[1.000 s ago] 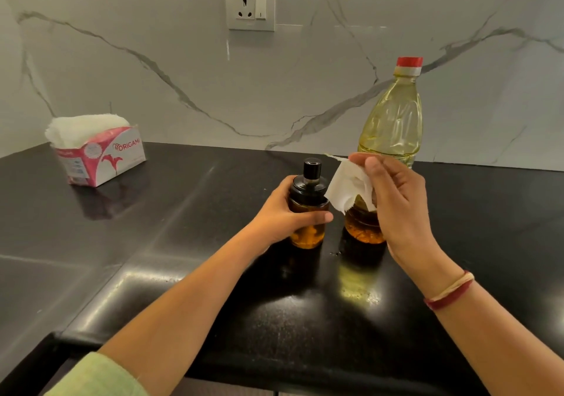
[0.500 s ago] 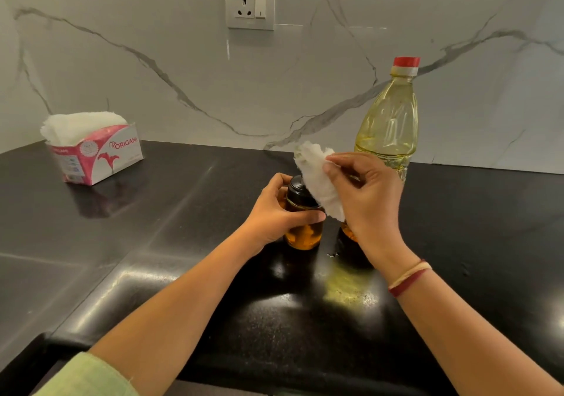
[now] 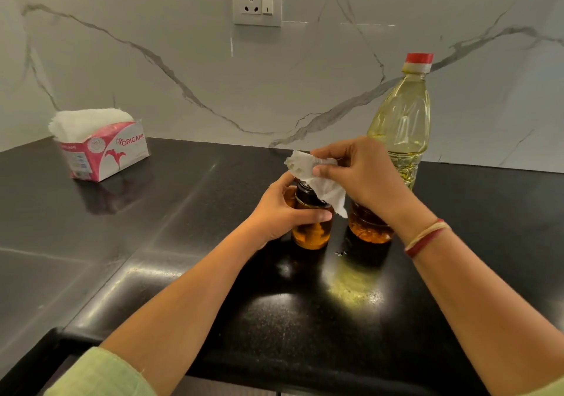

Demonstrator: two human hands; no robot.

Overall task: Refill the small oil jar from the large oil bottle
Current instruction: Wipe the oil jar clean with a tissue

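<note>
The small oil jar (image 3: 312, 233), amber glass with a black top, stands on the black counter (image 3: 189, 243). My left hand (image 3: 282, 211) grips its body from the left. My right hand (image 3: 363, 176) pinches a white tissue (image 3: 320, 182) and holds it over the jar's top, hiding the cap. Just right of the jar stands the large oil bottle (image 3: 399, 121), clear plastic with yellow oil and a red cap screwed on; my right wrist covers part of its base.
A pink and white tissue box (image 3: 103, 148) sits at the back left of the counter. A wall socket (image 3: 257, 1) is set in the marble backsplash. A small speck of spill (image 3: 340, 253) lies in front of the jar and bottle.
My right hand brought the tissue leftwards from in front of the bottle and down onto the jar's top. My left hand kept its grip on the jar.
</note>
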